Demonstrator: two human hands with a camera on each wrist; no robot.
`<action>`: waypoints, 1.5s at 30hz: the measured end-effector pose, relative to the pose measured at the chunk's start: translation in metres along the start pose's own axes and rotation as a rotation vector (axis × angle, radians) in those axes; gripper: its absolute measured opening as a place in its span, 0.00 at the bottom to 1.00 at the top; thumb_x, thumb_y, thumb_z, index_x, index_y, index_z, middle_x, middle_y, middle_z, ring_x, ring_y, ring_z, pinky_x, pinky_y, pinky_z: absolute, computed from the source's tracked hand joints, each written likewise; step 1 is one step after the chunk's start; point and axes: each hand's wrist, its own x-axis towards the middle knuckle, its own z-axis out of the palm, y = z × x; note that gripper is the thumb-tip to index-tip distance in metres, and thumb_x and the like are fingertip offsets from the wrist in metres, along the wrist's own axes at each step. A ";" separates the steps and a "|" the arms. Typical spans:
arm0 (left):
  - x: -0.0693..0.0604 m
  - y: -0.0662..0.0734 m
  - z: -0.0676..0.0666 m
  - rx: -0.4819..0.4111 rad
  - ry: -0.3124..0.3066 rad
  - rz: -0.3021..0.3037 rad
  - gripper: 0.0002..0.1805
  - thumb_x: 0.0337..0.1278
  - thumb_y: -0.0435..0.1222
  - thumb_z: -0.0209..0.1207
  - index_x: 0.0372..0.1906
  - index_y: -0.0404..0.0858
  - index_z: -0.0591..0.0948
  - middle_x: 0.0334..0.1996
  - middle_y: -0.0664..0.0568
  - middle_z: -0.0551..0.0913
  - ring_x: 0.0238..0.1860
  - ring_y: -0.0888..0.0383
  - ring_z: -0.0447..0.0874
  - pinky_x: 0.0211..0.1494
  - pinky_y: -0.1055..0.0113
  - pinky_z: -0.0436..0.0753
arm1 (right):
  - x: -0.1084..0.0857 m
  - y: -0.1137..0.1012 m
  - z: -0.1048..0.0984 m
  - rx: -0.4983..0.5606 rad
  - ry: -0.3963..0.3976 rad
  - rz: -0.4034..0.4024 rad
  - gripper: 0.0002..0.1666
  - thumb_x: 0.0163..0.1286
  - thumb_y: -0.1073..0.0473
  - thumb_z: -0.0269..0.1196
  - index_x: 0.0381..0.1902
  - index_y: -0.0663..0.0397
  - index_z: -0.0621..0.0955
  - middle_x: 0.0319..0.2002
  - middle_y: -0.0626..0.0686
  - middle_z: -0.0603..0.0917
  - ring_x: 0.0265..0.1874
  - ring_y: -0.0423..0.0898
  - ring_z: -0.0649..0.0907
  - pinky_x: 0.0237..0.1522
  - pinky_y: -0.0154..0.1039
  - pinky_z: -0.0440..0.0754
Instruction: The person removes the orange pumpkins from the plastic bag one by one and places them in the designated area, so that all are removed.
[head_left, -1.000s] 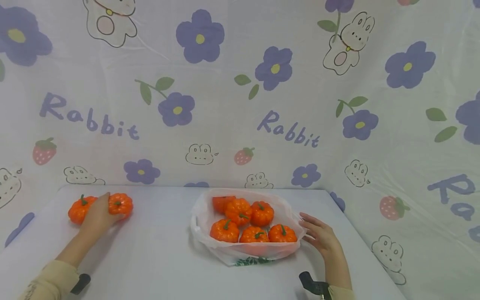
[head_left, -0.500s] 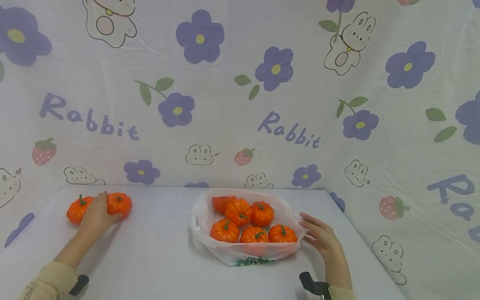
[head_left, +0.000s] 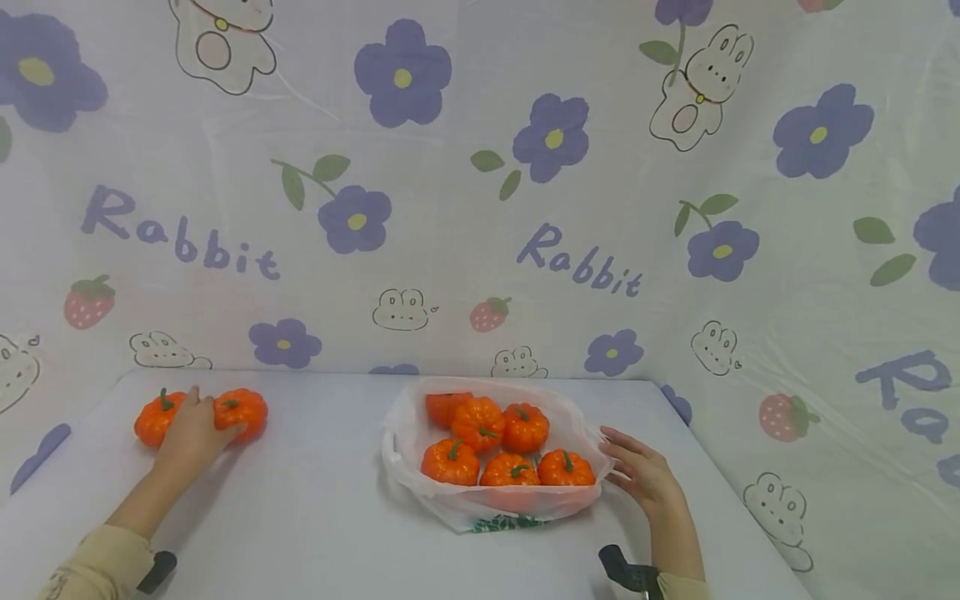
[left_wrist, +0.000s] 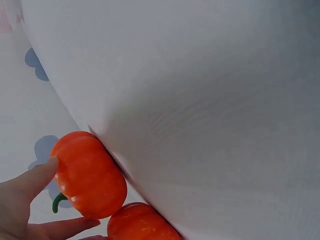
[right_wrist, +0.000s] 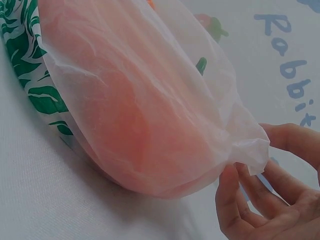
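At the table's far left, the left hand (head_left: 191, 437) has its thumb and fingers around an orange pumpkin (head_left: 243, 414). A second pumpkin (head_left: 156, 421) is on the hand's other side, partly covered. In the left wrist view, the thumb touches the gripped pumpkin (left_wrist: 90, 175) and a finger lies along its lower side, near the other pumpkin (left_wrist: 142, 225). The right hand (head_left: 647, 477) pinches the right edge of a white plastic bag (head_left: 408, 467). Several pumpkins lie inside it, one at its front right (head_left: 566, 469). The right wrist view shows gathered plastic (right_wrist: 252, 150) between fingers and thumb.
The white table (head_left: 315, 517) extends between the left pair and the bag. Behind it hangs a patterned cloth (head_left: 442, 250) with flowers and rabbits. Black wrist mounts show below the left hand (head_left: 157, 572) and the right hand (head_left: 618, 568).
The left hand has shifted slightly left and its fingers have changed position on the pumpkin, whose stem has turned a little to the left. The right hand and bag stay in place.
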 end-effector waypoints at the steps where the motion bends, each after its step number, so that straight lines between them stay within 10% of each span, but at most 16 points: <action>1: 0.000 0.000 0.000 0.006 0.000 0.000 0.42 0.59 0.39 0.62 0.62 0.08 0.58 0.66 0.13 0.48 0.68 0.21 0.48 0.66 0.29 0.59 | 0.000 0.000 0.000 0.000 0.002 0.001 0.36 0.70 0.52 0.62 0.72 0.54 0.66 0.75 0.60 0.60 0.67 0.55 0.68 0.74 0.57 0.64; 18: -0.003 0.026 -0.003 -0.123 0.143 0.089 0.47 0.59 0.39 0.63 0.74 0.26 0.49 0.72 0.25 0.53 0.71 0.27 0.51 0.69 0.30 0.57 | -0.001 0.000 0.000 0.003 -0.004 -0.008 0.36 0.70 0.52 0.61 0.72 0.55 0.66 0.75 0.61 0.60 0.67 0.56 0.67 0.74 0.57 0.63; 45: -0.011 0.118 0.029 -0.129 0.048 0.235 0.48 0.55 0.47 0.67 0.74 0.31 0.56 0.73 0.33 0.59 0.72 0.33 0.58 0.72 0.37 0.62 | -0.001 0.001 0.001 -0.003 0.000 -0.007 0.35 0.71 0.54 0.60 0.72 0.56 0.65 0.74 0.60 0.61 0.67 0.56 0.68 0.73 0.57 0.65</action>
